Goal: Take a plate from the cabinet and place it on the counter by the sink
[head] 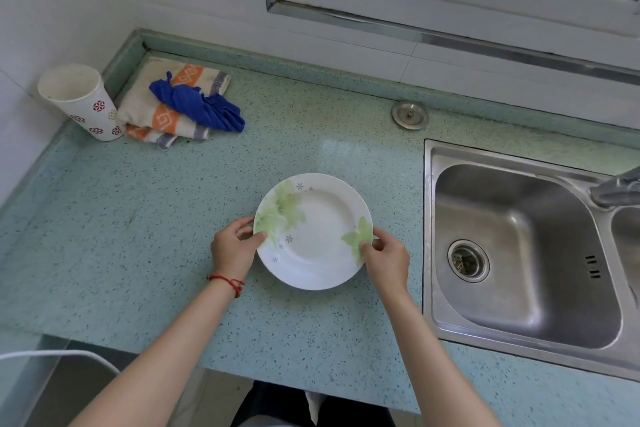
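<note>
A white plate (313, 230) with pale green flower prints lies on the speckled teal counter (138, 225), just left of the steel sink (519, 253). My left hand (233, 246) grips the plate's left rim, thumb on top. My right hand (384, 258) pinches the right rim the same way. The plate looks flat against the counter. The cabinet is out of view.
A white cup (81, 100) with red flower marks stands in the back left corner. Beside it lie a folded orange-striped towel (166, 104) and a blue cloth (201, 107). A round metal cap (409, 114) sits behind the sink. A faucet spout (616, 189) reaches over the basin.
</note>
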The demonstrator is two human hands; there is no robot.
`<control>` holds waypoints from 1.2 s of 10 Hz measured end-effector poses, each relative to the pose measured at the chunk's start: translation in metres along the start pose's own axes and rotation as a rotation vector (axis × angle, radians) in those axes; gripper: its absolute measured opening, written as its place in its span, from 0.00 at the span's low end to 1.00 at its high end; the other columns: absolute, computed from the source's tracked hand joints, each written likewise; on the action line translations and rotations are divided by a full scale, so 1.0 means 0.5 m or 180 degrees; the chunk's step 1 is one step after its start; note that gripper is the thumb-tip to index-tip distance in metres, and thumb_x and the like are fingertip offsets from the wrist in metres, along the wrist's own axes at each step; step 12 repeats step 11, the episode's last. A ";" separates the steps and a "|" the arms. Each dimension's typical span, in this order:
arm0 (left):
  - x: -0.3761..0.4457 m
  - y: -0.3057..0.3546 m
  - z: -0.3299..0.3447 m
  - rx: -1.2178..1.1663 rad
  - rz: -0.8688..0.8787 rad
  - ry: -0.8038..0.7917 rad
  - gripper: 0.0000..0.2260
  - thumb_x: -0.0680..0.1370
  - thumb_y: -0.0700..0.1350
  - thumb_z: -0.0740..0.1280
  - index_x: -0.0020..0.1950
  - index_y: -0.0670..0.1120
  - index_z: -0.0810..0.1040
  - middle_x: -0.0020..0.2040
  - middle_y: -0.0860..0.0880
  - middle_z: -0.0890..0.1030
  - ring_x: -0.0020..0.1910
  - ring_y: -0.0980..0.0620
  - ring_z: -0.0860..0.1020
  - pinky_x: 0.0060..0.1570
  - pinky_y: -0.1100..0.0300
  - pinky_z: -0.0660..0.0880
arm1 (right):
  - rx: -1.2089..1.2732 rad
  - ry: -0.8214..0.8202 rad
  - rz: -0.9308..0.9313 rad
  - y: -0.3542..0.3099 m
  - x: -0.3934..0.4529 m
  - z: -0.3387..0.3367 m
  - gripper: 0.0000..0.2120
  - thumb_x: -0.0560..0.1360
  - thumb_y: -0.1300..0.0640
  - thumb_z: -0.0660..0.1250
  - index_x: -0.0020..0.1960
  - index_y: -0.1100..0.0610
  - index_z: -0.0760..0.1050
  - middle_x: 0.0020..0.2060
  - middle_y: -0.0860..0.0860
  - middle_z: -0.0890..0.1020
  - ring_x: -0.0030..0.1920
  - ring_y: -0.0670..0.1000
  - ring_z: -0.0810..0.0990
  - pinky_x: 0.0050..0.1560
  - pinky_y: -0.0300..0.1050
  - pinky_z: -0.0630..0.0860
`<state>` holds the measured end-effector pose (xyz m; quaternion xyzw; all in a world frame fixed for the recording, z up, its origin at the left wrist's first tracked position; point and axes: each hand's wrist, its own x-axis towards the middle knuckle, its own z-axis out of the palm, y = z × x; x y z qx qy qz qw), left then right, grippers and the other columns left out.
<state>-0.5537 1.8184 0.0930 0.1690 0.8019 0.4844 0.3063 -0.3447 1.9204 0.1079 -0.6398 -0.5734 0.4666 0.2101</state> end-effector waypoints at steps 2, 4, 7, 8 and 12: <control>-0.020 0.010 -0.014 0.0125 0.0141 0.0122 0.17 0.69 0.39 0.72 0.57 0.41 0.77 0.54 0.42 0.82 0.47 0.50 0.79 0.52 0.50 0.78 | -0.0086 0.0154 -0.0056 -0.005 -0.018 -0.020 0.15 0.73 0.59 0.65 0.60 0.57 0.76 0.43 0.49 0.80 0.41 0.47 0.76 0.40 0.39 0.70; -0.050 0.015 -0.021 0.0544 0.0580 -0.0023 0.14 0.72 0.41 0.69 0.56 0.43 0.77 0.55 0.43 0.81 0.45 0.53 0.77 0.45 0.61 0.72 | -0.0287 0.0104 -0.0252 -0.006 -0.042 -0.034 0.15 0.75 0.58 0.64 0.61 0.60 0.75 0.53 0.55 0.81 0.47 0.48 0.76 0.49 0.43 0.72; -0.134 0.000 -0.044 0.1508 0.1378 -0.0132 0.17 0.74 0.43 0.66 0.61 0.40 0.74 0.61 0.40 0.77 0.60 0.42 0.74 0.60 0.49 0.71 | -0.0985 -0.0122 -0.0837 0.003 -0.105 -0.069 0.17 0.76 0.56 0.62 0.64 0.58 0.72 0.61 0.55 0.77 0.58 0.53 0.76 0.58 0.50 0.73; -0.181 -0.007 -0.049 0.1734 0.1500 -0.0144 0.18 0.75 0.44 0.65 0.63 0.40 0.72 0.63 0.41 0.76 0.62 0.43 0.73 0.63 0.47 0.68 | -0.1303 -0.0232 -0.1031 0.013 -0.136 -0.092 0.18 0.78 0.55 0.60 0.66 0.57 0.70 0.64 0.54 0.75 0.62 0.53 0.74 0.60 0.48 0.70; -0.358 -0.027 -0.029 0.2307 0.1553 -0.0173 0.22 0.77 0.50 0.60 0.69 0.43 0.64 0.71 0.43 0.68 0.70 0.47 0.65 0.69 0.48 0.61 | -0.1616 -0.0194 -0.1601 0.082 -0.248 -0.204 0.19 0.78 0.53 0.58 0.68 0.57 0.67 0.66 0.53 0.73 0.66 0.52 0.71 0.63 0.48 0.69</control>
